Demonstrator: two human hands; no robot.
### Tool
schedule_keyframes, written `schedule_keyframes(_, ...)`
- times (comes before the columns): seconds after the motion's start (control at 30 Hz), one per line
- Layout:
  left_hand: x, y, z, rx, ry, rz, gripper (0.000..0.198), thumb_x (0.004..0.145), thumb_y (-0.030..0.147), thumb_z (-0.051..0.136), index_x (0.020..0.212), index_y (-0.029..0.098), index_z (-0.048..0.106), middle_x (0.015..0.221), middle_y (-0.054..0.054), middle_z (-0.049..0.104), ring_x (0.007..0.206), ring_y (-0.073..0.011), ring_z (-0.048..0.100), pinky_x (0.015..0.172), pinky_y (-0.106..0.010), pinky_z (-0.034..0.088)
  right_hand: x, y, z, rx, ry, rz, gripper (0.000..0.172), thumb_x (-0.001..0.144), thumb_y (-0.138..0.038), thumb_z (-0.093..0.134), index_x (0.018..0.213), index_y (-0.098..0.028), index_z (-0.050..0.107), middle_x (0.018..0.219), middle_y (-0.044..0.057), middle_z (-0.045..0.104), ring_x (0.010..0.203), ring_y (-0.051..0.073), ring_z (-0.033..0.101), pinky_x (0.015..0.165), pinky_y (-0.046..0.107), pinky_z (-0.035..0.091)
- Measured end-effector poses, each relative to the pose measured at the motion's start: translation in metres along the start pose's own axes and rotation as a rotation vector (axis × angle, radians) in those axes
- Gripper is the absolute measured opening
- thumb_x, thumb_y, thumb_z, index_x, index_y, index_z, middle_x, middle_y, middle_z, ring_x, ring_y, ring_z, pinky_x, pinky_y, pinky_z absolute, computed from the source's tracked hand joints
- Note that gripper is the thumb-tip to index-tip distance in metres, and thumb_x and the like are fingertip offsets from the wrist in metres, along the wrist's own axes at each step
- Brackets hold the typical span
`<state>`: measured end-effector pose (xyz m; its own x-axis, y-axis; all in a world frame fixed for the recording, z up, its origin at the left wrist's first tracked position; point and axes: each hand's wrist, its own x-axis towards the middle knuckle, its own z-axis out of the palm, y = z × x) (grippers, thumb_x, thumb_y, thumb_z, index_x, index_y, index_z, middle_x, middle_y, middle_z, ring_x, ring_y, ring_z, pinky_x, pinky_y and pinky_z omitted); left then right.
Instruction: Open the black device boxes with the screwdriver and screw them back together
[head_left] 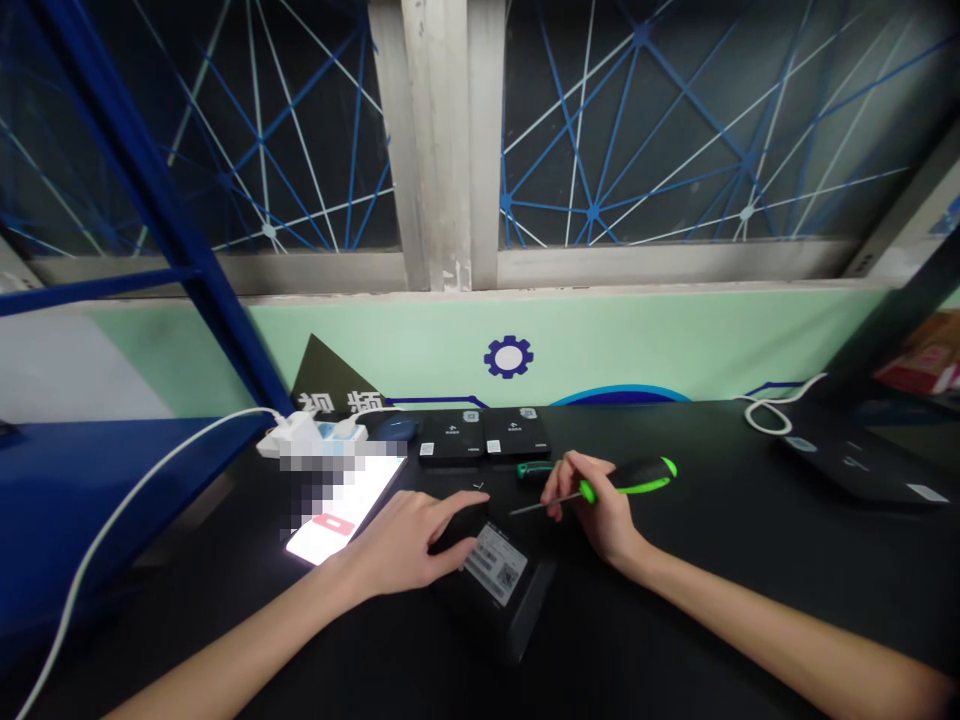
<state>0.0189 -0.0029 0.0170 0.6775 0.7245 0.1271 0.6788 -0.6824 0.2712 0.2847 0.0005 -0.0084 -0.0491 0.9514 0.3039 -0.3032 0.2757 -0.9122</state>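
Observation:
A black box-shaped device (529,610) with a white printed label (496,563) lies tilted on the black table. My left hand (412,540) rests at its upper left side, thumb by the label and index finger stretched out, holding the device at its edge. In my right hand (592,505) is a screwdriver (637,474) with a black and bright green handle, its thin shaft pointing left, the tip just beyond the device's upper right edge. Tiny metallic pieces (478,486) lie just above my left index fingertip.
Two flat black boxes (451,438) stand by the wall, a green-handled tool (531,469) in front. At left are a lit phone (341,510), a power strip (300,436) with a white cable and a dark mouse (396,429). Another black device (862,465) lies at right.

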Motion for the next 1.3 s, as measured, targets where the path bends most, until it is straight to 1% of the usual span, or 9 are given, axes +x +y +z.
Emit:
schedule_keyframes(0.1,-0.001,-0.001,-0.001,0.061,-0.040,0.069,0.048,0.100,0.042,0.044,0.148,0.036,0.043,0.066,0.004,0.058,0.061,-0.0166,0.058,0.063,-0.027,0.039,-0.001,-0.002,0.000,0.029,0.009,0.016,0.052,0.094,-0.048,0.053,0.050,-0.020,0.053,0.052,0.006,0.064,0.041,0.016,0.055,0.042,0.027,0.042)
schedule_keyframes(0.17,-0.003,-0.002,0.000,0.114,-0.043,0.074,0.049,0.100,0.043,0.043,0.148,0.036,0.043,0.069,0.002,0.061,0.066,-0.0198,0.061,0.066,-0.030,0.041,-0.002,-0.003,0.000,0.052,0.007,0.033,0.052,0.093,-0.049,0.053,0.049,-0.020,0.052,0.049,0.005,0.062,0.038,0.015,0.054,0.038,0.026,0.040)
schedule_keyframes(0.27,-0.005,-0.002,0.002,0.181,-0.012,0.006,0.051,0.098,0.050,0.044,0.145,0.031,0.046,0.072,-0.002,0.062,0.071,-0.0243,0.062,0.070,-0.034,0.044,-0.001,-0.003,-0.001,0.085,-0.008,0.046,0.050,0.092,-0.045,0.053,0.049,-0.020,0.052,0.047,0.004,0.062,0.035,0.015,0.052,0.036,0.025,0.037)
schedule_keyframes(0.37,-0.005,0.001,0.004,0.203,0.003,-0.046,0.052,0.095,0.055,0.045,0.137,0.024,0.053,0.074,-0.004,0.062,0.072,-0.0271,0.064,0.071,-0.037,0.045,0.001,-0.003,-0.004,0.058,-0.028,0.037,0.049,0.093,-0.043,0.053,0.050,-0.020,0.053,0.047,0.004,0.062,0.035,0.014,0.053,0.037,0.025,0.037)
schedule_keyframes(0.57,0.000,0.014,0.002,0.200,-0.028,-0.141,0.047,0.095,0.057,0.043,0.122,0.019,0.054,0.074,-0.005,0.064,0.071,-0.0299,0.066,0.066,-0.037,0.045,0.005,-0.011,-0.006,-0.035,-0.060,0.002,0.049,0.095,-0.040,0.054,0.051,-0.019,0.055,0.050,0.005,0.065,0.037,0.014,0.054,0.041,0.026,0.040)
schedule_keyframes(0.77,0.002,0.017,0.003,0.208,-0.041,-0.216,0.049,0.096,0.056,0.040,0.125,0.018,0.051,0.075,-0.006,0.066,0.069,-0.0288,0.066,0.065,-0.035,0.045,0.012,-0.032,0.002,-0.215,-0.078,-0.005,0.051,0.092,-0.044,0.056,0.048,-0.019,0.052,0.046,0.003,0.062,0.034,0.012,0.050,0.040,0.025,0.039)
schedule_keyframes(0.97,0.003,0.019,0.002,0.224,-0.055,-0.247,0.051,0.098,0.055,0.038,0.131,0.016,0.048,0.083,-0.008,0.070,0.075,-0.0295,0.069,0.064,-0.033,0.045,0.025,-0.051,0.019,-0.519,-0.238,0.109,0.050,0.095,-0.044,0.050,0.051,-0.019,0.048,0.049,0.001,0.059,0.039,0.011,0.052,0.041,0.022,0.040)
schedule_keyframes(1.13,0.004,0.015,0.006,0.201,-0.025,-0.240,0.056,0.101,0.059,0.032,0.132,0.016,0.048,0.083,-0.009,0.071,0.075,-0.0305,0.070,0.064,-0.035,0.046,0.031,-0.051,0.035,-0.726,-0.313,0.134,0.052,0.098,-0.045,0.047,0.053,-0.018,0.050,0.047,0.000,0.056,0.037,0.011,0.051,0.037,0.021,0.039)
schedule_keyframes(1.3,0.005,0.006,0.008,0.192,-0.005,-0.210,0.054,0.102,0.060,0.029,0.128,0.019,0.053,0.086,-0.009,0.072,0.078,-0.0311,0.070,0.066,-0.035,0.046,0.033,-0.049,0.042,-0.777,-0.347,0.102,0.057,0.099,-0.050,0.044,0.053,-0.018,0.050,0.044,-0.001,0.050,0.036,0.010,0.048,0.037,0.022,0.038)
